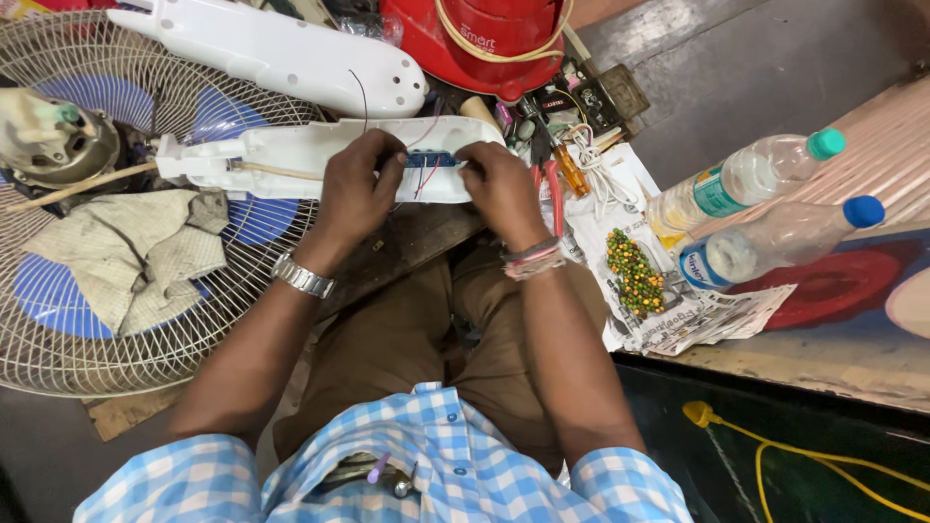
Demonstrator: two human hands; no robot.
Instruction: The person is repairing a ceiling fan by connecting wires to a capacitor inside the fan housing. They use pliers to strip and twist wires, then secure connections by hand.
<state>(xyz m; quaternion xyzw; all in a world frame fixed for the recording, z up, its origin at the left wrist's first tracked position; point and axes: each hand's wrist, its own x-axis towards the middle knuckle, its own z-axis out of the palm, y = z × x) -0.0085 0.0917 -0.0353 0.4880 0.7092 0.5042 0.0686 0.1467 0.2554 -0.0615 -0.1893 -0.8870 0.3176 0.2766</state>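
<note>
A white plastic housing (pixel 300 155) lies open across my lap and the fan grille, with a small blue part (pixel 428 159) and red and black wires inside it. My left hand (pixel 356 189) rests on the housing, fingertips at the left end of the blue part. My right hand (pixel 499 189) grips the housing's right end, fingers touching the blue part from the right. A second white housing half (pixel 271 48) lies just beyond. A metal watch sits on my left wrist, and bands circle my right wrist.
A wire fan grille with blue blades (pixel 107 242) and a grey rag (pixel 136 252) lies left, a motor (pixel 48 140) beside it. Red appliance (pixel 484 39), tools and white cord (pixel 581 155) ahead. Two plastic bottles (pixel 765 208) and newspaper (pixel 668 300) right.
</note>
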